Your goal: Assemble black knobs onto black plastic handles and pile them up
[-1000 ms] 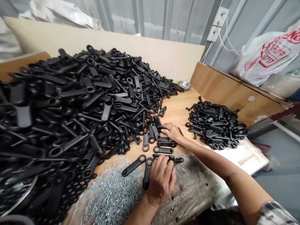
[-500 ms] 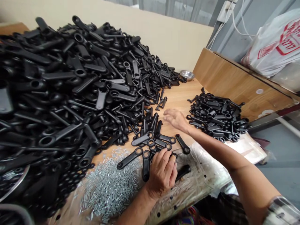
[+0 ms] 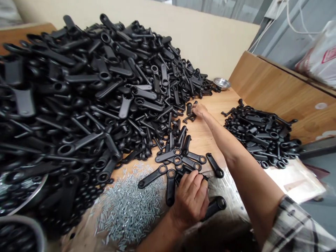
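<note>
Someone's right hand [image 3: 200, 110] touches black crank arms [image 3: 189, 109] toward the tabletop's [image 3: 202, 135] far edge, any pinch impossible to tell, while the left hand [image 3: 191, 197] curls over others, grip hidden, and could, swinging outward, knock a loose crank arm [image 3: 214, 209] off the near edge.

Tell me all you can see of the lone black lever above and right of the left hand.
The black lever looks smooth and matte, plastic or coated metal, I can't tell which. Its long arm ends in a ring at lower right. It lies slantwise on the worktop, apart from the nearest lever at its left; no hand touches it.
</note>
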### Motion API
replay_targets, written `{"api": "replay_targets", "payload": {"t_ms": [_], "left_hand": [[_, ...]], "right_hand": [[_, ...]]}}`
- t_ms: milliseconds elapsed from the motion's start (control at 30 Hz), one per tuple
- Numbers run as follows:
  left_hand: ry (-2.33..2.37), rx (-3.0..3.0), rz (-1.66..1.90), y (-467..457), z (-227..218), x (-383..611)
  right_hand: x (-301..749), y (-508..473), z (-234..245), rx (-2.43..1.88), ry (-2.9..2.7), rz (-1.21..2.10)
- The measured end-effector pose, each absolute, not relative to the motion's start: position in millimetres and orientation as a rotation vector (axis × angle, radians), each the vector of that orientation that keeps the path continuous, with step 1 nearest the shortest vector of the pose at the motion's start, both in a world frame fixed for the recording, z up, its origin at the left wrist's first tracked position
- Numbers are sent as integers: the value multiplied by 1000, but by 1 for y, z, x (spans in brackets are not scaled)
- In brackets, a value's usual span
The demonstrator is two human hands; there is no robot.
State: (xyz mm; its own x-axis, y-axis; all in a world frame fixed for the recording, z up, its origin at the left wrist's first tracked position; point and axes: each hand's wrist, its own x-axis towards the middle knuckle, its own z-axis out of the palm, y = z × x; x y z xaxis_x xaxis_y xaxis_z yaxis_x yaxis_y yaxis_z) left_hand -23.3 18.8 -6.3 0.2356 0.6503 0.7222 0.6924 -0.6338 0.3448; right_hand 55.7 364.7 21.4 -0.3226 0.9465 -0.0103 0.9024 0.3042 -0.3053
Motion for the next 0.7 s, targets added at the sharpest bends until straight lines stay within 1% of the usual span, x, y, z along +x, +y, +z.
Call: {"api": "replay_targets", "payload": {"t_ms": [167,433,567,700], "left_hand": [[-1277,-2409,-1352,19,-11,-23],[-1261,-2378,-1265,22,-9,-20],[-1302,-2374,-1190,24,-9,-21],[-1335,-2361,-1158,27,-10,-26]], "right_hand": [[69,308,22,-1766,-2470,342],[81,177,20,-1588,-2651,296],[81,147,13,-1542,-2654,310],[82,142,8,-1540,-2579,296]]}}
